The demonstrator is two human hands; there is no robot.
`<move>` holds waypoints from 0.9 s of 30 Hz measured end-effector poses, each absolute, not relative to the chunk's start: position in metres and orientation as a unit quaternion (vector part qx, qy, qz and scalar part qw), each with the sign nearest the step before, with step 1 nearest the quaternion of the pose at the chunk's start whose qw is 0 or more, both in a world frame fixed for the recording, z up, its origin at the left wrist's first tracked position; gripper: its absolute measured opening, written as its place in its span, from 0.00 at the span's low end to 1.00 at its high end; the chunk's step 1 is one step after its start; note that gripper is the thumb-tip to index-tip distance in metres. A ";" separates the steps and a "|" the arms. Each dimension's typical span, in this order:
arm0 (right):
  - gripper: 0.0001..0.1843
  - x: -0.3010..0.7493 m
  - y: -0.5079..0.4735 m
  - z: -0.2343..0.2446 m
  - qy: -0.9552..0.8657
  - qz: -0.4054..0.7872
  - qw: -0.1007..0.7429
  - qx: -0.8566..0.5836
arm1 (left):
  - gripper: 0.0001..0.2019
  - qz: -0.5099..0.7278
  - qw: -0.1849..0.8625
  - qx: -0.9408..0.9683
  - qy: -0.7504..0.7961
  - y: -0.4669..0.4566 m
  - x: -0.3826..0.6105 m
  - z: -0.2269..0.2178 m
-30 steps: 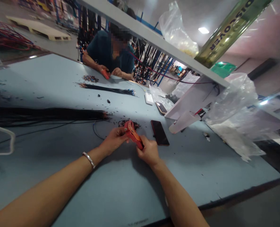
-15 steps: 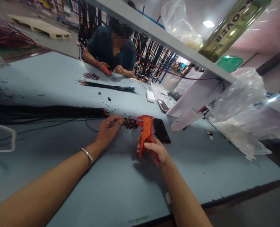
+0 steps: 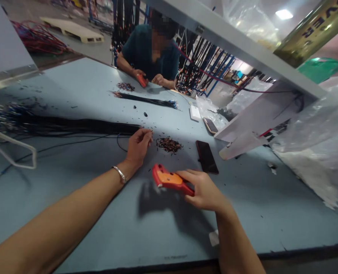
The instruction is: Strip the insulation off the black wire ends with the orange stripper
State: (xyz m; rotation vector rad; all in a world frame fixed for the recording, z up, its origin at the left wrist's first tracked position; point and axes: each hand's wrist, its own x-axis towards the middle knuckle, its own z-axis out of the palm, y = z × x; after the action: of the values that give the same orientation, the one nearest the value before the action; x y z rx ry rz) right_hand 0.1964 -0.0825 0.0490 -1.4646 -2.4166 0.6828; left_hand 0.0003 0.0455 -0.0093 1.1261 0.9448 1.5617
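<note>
My right hand (image 3: 204, 188) grips a red and orange wire stripper (image 3: 170, 179), turned on its side above the table with its head pointing left. My left hand (image 3: 140, 146) is closed in a pinch at the right end of a thick bundle of black wires (image 3: 80, 126). A thin dark wire (image 3: 118, 142) curves into the left palm; its tip is hidden by the fingers. Just right of the left fingertips lies a pile of small black and copper-coloured offcuts (image 3: 169, 144).
A black phone (image 3: 207, 156) lies right of the pile. Across the table (image 3: 123, 236) a co-worker (image 3: 148, 53) holds a red tool beside a smaller wire bundle (image 3: 146, 99). A white bent rod (image 3: 33, 158) stands at left. Shelf post and plastic bags (image 3: 308, 163) occupy the right.
The wire stripper has swung from upright to lying sideways and come nearer to me, away from the offcut pile. My left hand stays pinched near the bundle's end. The view has shifted left.
</note>
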 end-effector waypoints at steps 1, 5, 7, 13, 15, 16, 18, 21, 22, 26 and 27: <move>0.27 0.194 -0.083 0.049 -0.842 0.205 0.089 -0.491 | 0.05 0.639 0.484 0.456 0.387 0.046 0.000 -0.010; 0.24 0.182 -0.087 0.045 -0.872 0.115 0.010 -0.475 | 0.05 0.639 0.491 0.454 0.382 0.047 0.000 -0.010; 0.22 0.175 -0.090 0.043 -0.868 0.072 -0.007 -0.491 | 0.05 0.639 0.491 0.451 0.383 0.047 0.001 -0.010; 0.23 0.165 -0.085 0.031 -0.806 -0.016 -0.017 -0.592 | 0.04 0.639 0.490 0.448 0.389 0.046 0.003 -0.009; 0.23 0.170 -0.080 0.028 -0.745 -0.068 -0.017 -0.664 | 0.04 0.638 0.487 0.452 0.390 0.047 0.003 -0.009; 0.22 0.174 -0.078 0.027 -0.718 -0.088 -0.014 -0.690 | 0.04 0.637 0.486 0.453 0.391 0.047 0.003 -0.010; 0.23 0.180 -0.075 0.027 -0.700 -0.097 -0.001 -0.708 | 0.04 0.634 0.486 0.455 0.394 0.047 0.003 -0.010; 0.27 0.182 -0.077 0.029 -0.738 -0.053 0.024 -0.672 | 0.04 0.628 0.486 0.456 0.402 0.046 0.003 -0.009; 0.27 0.181 -0.078 0.029 -0.756 -0.033 0.029 -0.653 | 0.05 0.626 0.485 0.457 0.405 0.046 0.003 -0.008; 0.27 0.177 -0.081 0.033 -0.806 0.024 0.030 -0.591 | 0.05 0.628 0.480 0.460 0.405 0.044 0.002 -0.005; 0.26 0.178 -0.081 0.034 -0.815 0.031 0.027 -0.579 | 0.05 0.628 0.480 0.460 0.403 0.044 0.001 -0.004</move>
State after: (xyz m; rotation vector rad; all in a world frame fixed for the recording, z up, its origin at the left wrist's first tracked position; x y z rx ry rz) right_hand 0.1780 -0.0814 0.0344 -1.7874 -2.5167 0.0952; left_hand 0.0013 0.0440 -0.0037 1.1224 0.9843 1.5331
